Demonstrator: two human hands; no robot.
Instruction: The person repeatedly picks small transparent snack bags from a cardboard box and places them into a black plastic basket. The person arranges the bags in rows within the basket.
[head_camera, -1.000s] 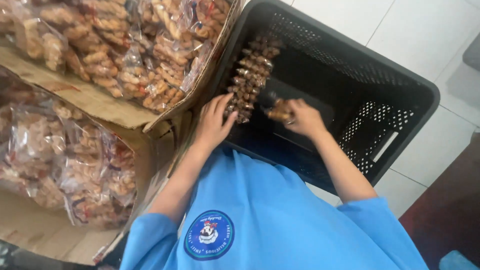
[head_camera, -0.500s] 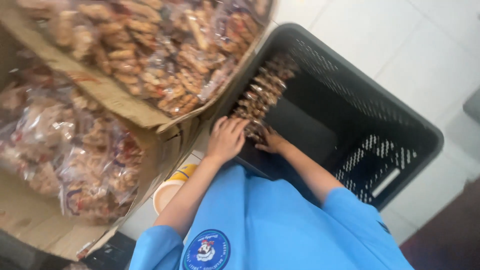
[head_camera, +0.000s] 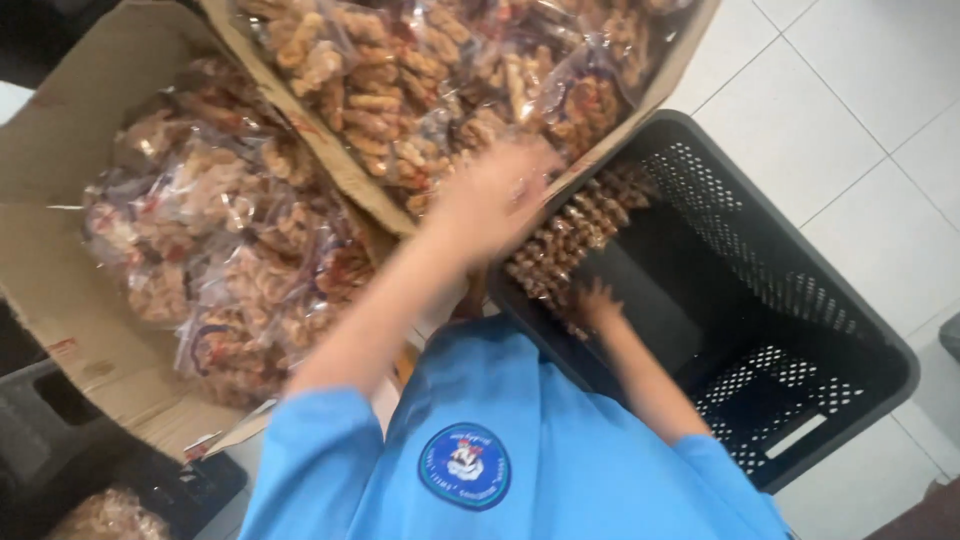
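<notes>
White tile floor | my left hand blurred over snack bags, grip unclear | right hand touching the row of bags in black crate, grip unclear | light, crinkly, brittle; probably best pinched by the bag top

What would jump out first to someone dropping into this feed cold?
Probably the clear bags of brown snacks heaped in open cardboard boxes across the top and left. Next, the black perforated crate at right on the white tiled floor, with snack packs lined along its left inside wall. The left hand, blurred, is over the nearer box edge, while the right hand is inside the crate by the packs.
</notes>
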